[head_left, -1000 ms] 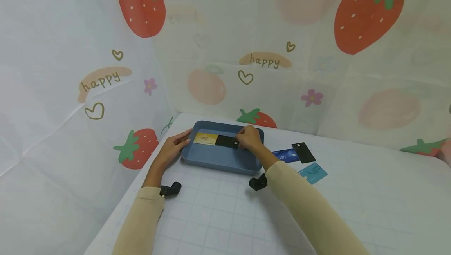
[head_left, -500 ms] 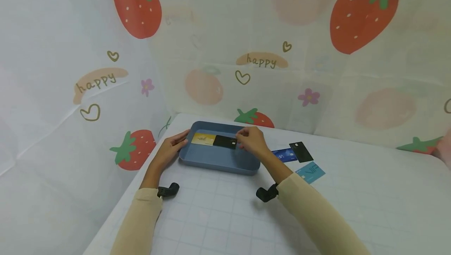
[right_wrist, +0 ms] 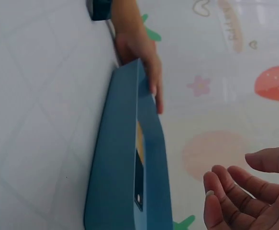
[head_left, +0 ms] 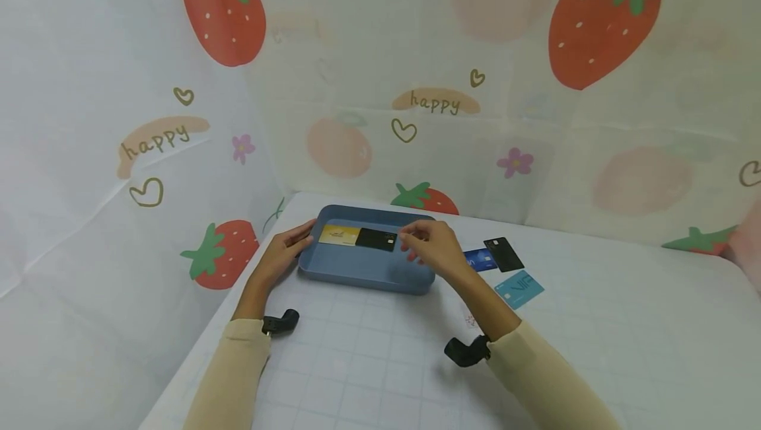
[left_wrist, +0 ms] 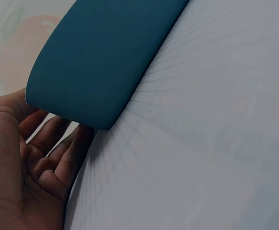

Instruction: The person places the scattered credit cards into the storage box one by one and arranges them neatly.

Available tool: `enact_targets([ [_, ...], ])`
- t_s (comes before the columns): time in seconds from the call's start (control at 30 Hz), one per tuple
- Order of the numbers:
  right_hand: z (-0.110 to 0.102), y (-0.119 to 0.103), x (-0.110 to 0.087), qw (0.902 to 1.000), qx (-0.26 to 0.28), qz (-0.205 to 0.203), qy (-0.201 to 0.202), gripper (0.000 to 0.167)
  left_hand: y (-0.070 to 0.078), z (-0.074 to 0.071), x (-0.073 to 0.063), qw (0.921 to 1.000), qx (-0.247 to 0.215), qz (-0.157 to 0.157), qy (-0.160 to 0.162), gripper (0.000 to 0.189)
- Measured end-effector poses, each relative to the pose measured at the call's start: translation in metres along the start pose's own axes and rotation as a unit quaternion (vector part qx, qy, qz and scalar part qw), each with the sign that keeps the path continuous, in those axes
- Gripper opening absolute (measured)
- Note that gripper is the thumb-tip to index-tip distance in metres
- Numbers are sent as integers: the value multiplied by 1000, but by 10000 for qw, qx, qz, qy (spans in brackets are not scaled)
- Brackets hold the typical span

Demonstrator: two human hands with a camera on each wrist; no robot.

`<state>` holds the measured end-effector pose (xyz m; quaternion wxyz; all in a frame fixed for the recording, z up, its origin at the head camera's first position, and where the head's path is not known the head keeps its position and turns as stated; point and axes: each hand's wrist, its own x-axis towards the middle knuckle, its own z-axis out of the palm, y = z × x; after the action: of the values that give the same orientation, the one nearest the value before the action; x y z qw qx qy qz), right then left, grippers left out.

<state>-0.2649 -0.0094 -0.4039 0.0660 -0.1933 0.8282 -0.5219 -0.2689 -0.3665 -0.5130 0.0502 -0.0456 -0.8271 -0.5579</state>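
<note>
A blue-grey rectangular tray [head_left: 362,279] rests on the white table, seen in all three views. Inside it, a gold card [head_left: 339,234] and a black card [head_left: 376,240] lie end to end along the back half. My left hand [head_left: 272,261] holds the tray's left end, its thumb over the rim; in the left wrist view its fingers bend behind the end wall. Over the tray's right end hovers my right hand [head_left: 438,246], fingers loosely bent and just right of the black card. The right wrist view shows nothing between its fingers and thumb.
Right of the tray lie a blue card [head_left: 479,259], partly hidden by the right hand, another black card [head_left: 504,254] and a teal card [head_left: 520,289]. A strawberry-print sheet [head_left: 333,73] hangs behind and to the left of the table.
My right hand has come off the black card in the tray, drawing back to the right with its fingers loosening. The left hand stays at the tray's end. The head view has shifted slightly.
</note>
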Motion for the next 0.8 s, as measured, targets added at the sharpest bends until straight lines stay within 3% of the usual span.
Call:
enact_targets([
  [0.2,-8,-3,-14,10000,-47,-74,-17,21,0,-1,0,10000,-8,-1,-2,50],
  [0.57,-22,1,-36,9998,65,161,-34,23,1,0,-1,10000,30,-57,-29,50],
  [0.8,-32,10,-44,9997,50,-46,-235,24,2,-1,-3,10000,-6,-42,15,50],
])
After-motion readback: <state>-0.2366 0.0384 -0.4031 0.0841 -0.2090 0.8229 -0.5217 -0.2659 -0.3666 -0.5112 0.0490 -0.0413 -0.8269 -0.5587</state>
